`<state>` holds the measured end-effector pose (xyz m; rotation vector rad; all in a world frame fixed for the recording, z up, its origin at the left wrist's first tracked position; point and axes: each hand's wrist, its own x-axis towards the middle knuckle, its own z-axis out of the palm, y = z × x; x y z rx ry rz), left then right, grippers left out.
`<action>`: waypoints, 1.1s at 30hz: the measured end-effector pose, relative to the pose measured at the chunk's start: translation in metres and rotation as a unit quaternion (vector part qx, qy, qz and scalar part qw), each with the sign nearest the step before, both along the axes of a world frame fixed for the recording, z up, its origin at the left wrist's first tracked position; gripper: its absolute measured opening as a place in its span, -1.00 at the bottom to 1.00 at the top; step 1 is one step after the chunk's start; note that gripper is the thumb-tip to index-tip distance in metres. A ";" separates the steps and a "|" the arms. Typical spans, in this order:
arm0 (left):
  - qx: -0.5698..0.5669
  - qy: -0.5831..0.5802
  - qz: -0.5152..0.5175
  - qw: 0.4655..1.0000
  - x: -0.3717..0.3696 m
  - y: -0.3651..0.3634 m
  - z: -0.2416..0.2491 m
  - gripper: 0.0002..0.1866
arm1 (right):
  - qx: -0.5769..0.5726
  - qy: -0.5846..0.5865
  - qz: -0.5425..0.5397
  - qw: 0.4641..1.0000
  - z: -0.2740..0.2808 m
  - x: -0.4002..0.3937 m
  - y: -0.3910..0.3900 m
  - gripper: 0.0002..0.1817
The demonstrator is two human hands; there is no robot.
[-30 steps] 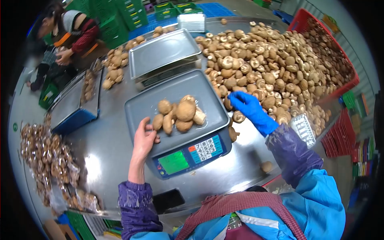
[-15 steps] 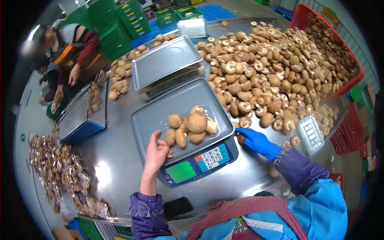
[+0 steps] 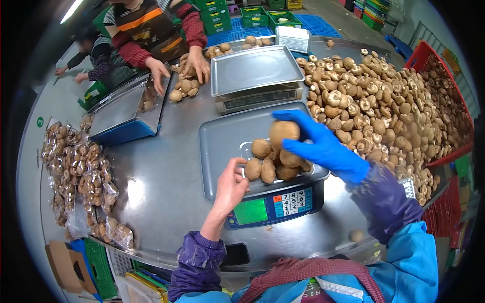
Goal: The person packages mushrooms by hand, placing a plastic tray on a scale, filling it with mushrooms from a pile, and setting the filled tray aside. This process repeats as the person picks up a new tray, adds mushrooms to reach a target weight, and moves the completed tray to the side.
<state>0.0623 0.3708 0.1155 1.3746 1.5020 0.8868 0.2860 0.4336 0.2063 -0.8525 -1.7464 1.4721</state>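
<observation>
My right hand (image 3: 323, 146), in a blue glove, grips a large brown mushroom (image 3: 284, 135) between thumb and fingers above the scale's tray. Below it, several mushrooms (image 3: 268, 170) sit in a clear plastic tray (image 3: 246, 147) on the grey pan (image 3: 217, 136) of a digital scale. My bare left hand (image 3: 231, 183) is at the left side of this group, fingers curled in. A small white strip shows at its fingertips; what it is I cannot make out. The scale's green display (image 3: 251, 211) and keypad (image 3: 290, 203) face me.
A big mushroom heap (image 3: 364, 101) spills from a red crate (image 3: 467, 146) on the right. Behind my scale stands another scale (image 3: 255, 70). Bagged mushrooms (image 3: 81, 177) lie left. Across the table, a co-worker's hands (image 3: 197, 64) are over mushrooms. A dark phone (image 3: 236, 254) lies near the front edge.
My right hand has moved from beside the scale up over its pan, now with a mushroom. My left hand stays by the group, its index finger more curled. The view has shifted; the co-worker's hands have moved.
</observation>
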 end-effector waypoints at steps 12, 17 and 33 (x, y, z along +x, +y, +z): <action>0.064 0.036 0.036 0.997 0.008 -0.005 -0.009 -0.74 | 0.252 -0.530 0.050 0.808 -0.042 -0.073 0.033 -0.34; 0.031 0.028 0.048 0.998 0.008 -0.004 0.002 -0.63 | 0.185 -0.257 -0.117 0.941 -0.028 -0.021 0.026 -0.39; -0.103 -0.372 0.077 0.919 -0.041 0.023 0.010 -0.45 | -0.254 -0.003 -0.068 0.965 -0.029 0.023 0.000 -0.33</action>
